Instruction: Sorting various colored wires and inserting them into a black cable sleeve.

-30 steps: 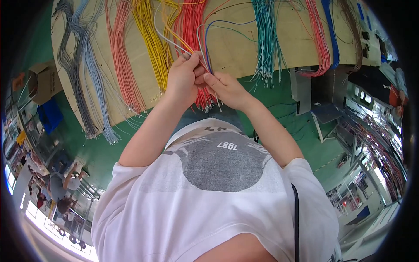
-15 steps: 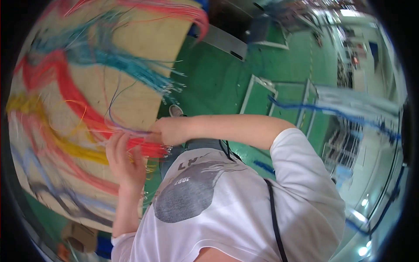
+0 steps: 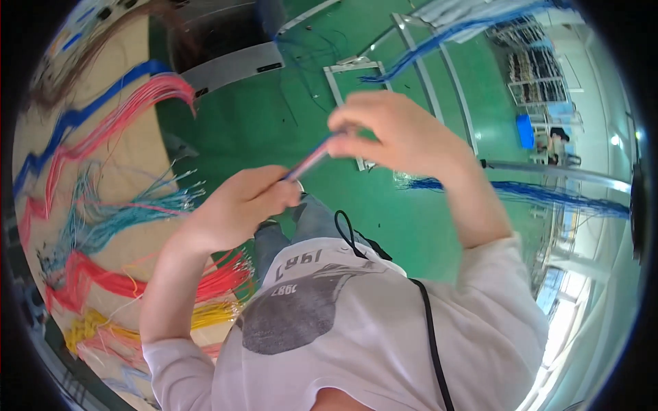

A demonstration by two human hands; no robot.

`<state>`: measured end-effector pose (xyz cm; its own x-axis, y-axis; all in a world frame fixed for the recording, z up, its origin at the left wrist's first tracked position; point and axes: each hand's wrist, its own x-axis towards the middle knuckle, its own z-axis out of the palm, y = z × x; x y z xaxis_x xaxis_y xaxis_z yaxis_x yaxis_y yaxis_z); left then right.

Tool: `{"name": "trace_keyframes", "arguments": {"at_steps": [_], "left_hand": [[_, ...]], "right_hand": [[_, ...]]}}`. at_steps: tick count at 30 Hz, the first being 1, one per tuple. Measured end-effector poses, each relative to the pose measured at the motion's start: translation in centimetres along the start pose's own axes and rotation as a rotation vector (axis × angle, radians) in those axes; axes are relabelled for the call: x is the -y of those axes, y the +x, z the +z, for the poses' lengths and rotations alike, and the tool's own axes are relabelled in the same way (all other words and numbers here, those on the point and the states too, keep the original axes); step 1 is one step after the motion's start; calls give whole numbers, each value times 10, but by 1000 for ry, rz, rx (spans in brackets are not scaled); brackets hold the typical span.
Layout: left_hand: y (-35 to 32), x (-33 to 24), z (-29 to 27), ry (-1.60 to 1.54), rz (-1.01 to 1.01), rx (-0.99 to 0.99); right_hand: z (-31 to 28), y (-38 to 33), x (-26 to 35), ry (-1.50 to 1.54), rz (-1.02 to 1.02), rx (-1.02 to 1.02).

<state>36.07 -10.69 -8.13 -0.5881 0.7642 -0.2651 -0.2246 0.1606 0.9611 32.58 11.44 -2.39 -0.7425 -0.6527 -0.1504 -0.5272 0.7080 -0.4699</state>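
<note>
- A thin bundle of red and blue insulated wires (image 3: 312, 159) is held taut between both hands, well clear of the tan wooden harness board (image 3: 130, 157) at the left.
- The left hand (image 3: 240, 205) is closed around the lower end; the right hand (image 3: 397, 130) is pinched on the upper end.
- The step is judged to be drawing the wires out straight.
- Next, a steady two-handed pull along the bundle is called for.
- The long axis runs diagonally, lower left to upper right.

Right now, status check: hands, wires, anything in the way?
Left hand and right hand both pinch one short wire bundle, red and blue, raised over the green floor. Wire board off to the left. Nothing between the hands.
</note>
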Motion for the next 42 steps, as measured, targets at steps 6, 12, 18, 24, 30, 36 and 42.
{"name": "trace_keyframes", "arguments": {"at_steps": [6, 12, 18, 24, 30, 36, 42], "left_hand": [[24, 20, 4, 69, -216, -171], [55, 49, 22, -80, -408, -286], [89, 92, 34, 267, -328, -441], [79, 86, 26, -507, -466, -866], [97, 91, 10, -613, -560, -896], [145, 99, -35, -993, -398, -936], [201, 155, -75, -1203, -491, -1054]], "right_hand": [[96, 28, -26, 969, 296, -357], [131, 39, -74, 703, -33, -529], [113, 23, -148, 583, -448, -68], [-13, 8, -436, -943, 374, -149], [-36, 5, -509, -990, 225, 230], [85, 101, -448, -55, 733, 802], [180, 187, -256, 616, 437, 378]]}}
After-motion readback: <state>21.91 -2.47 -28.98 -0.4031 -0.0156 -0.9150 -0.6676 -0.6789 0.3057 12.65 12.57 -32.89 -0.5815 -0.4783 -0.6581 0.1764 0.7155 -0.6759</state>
